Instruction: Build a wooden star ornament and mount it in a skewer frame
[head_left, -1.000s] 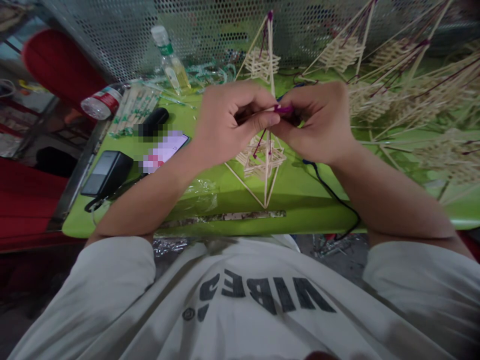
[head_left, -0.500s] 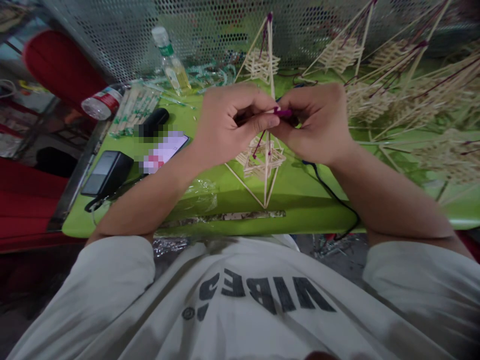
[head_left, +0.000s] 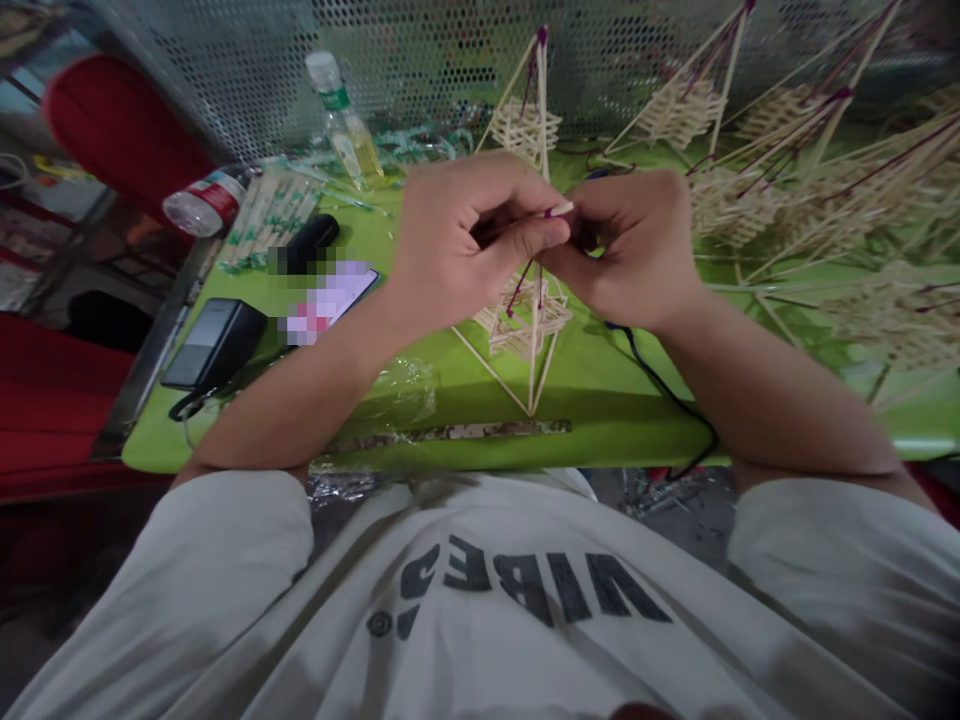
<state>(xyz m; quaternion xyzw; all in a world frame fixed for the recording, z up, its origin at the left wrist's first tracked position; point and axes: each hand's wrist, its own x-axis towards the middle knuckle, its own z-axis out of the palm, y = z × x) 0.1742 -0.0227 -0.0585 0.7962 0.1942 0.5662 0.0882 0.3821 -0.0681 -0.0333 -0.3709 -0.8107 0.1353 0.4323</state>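
A small frame of thin wooden sticks (head_left: 527, 330) stands on the green table (head_left: 600, 385), with a lattice of short sticks inside it and a purple thread hanging through it. My left hand (head_left: 469, 240) and my right hand (head_left: 630, 245) meet above it, fingertips pinched together on the stick tips and the purple thread at the frame's top. Both hands hide most of the upper ends of the sticks. My forearms rest on the near table edge.
Several finished stick frames (head_left: 787, 150) crowd the back and right of the table. At the left lie a phone (head_left: 330, 298), a black adapter (head_left: 214, 340), a black cylinder (head_left: 315, 235), a packet of sticks (head_left: 274, 210) and two bottles (head_left: 341, 120). A black cable (head_left: 667, 390) runs off the front edge.
My hands have shifted slightly upward and the purple thread between my fingertips is less visible now; a pale stick tip shows there instead.
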